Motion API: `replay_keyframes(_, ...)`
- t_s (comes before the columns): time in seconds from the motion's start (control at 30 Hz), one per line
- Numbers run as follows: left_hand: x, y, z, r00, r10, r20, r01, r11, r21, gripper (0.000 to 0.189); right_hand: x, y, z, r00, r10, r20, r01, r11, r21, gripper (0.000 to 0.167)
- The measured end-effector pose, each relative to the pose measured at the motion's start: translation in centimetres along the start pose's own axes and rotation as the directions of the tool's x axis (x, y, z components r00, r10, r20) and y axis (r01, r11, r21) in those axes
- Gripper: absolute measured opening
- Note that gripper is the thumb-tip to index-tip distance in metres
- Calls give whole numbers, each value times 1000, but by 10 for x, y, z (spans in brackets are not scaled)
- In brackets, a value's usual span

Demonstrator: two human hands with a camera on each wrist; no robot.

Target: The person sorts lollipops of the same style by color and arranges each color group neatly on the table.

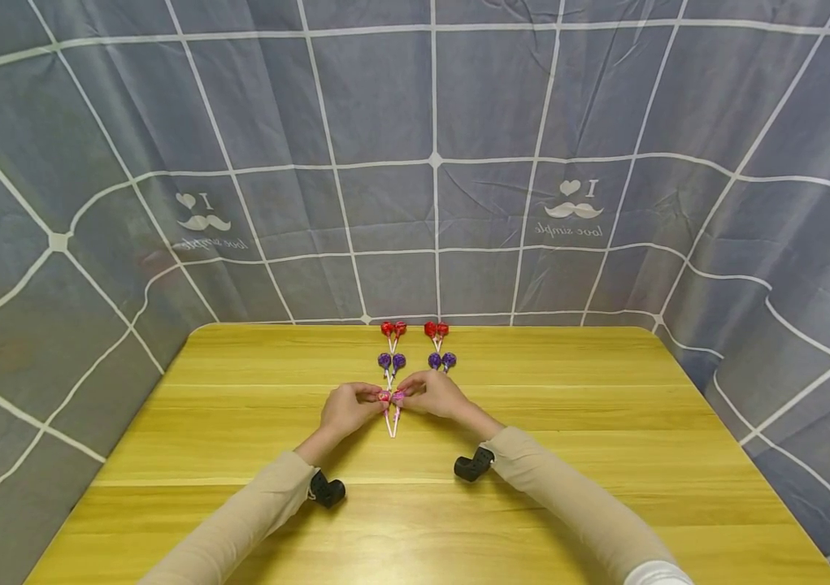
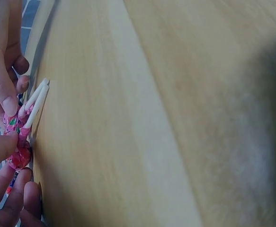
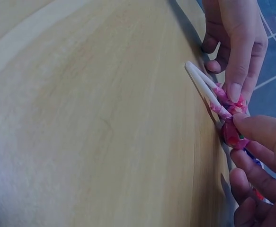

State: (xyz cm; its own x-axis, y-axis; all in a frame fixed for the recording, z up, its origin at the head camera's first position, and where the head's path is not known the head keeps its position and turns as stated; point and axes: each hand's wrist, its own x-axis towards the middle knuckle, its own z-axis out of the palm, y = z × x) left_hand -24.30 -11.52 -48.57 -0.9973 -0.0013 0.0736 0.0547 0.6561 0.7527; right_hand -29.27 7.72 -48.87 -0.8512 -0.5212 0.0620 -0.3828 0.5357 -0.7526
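Two pink-wrapped lollipops lie side by side on the table, their white sticks meeting in a V toward the near edge. My left hand (image 1: pixel 347 408) pinches the left pink lollipop (image 1: pixel 384 396) by its head, between thumb and fingers. The right pink lollipop (image 1: pixel 397 398) is pinched the same way by my right hand (image 1: pixel 438 394). Both wrist views show the wrapped heads close together, the left one (image 2: pixel 19 158) nearest the camera in the left wrist view and the right one (image 3: pixel 231 135) nearest in the right wrist view.
Beyond my hands lie a left purple lollipop pair (image 1: pixel 384 360) and a right purple pair (image 1: pixel 435 360), the latter's sticks partly hidden by my right hand. Farther back are two red pairs, left (image 1: pixel 387 328) and right (image 1: pixel 430 329). A grey checked curtain (image 1: pixel 385 211) surrounds the wooden table (image 1: pixel 568 406).
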Motion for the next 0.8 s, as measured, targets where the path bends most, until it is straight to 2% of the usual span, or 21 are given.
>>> replay_keyframes(0.17,-1,0,-1,1000,20,-1,-20,1000,-21,24,-1,0,0,1000,-3,11,3,1000,5,25)
replay_keyframes(0.53,2,-2,-2,1000,22,8,-21,999,-36,23,-1,2,-2,1000,-14,3,14,999,44,26)
replay_keyframes(0.8,1,-4,-5,1000,21,2,-21,1000,-15,22,-4,3,-8,1000,-3,-2,3,999,48,28)
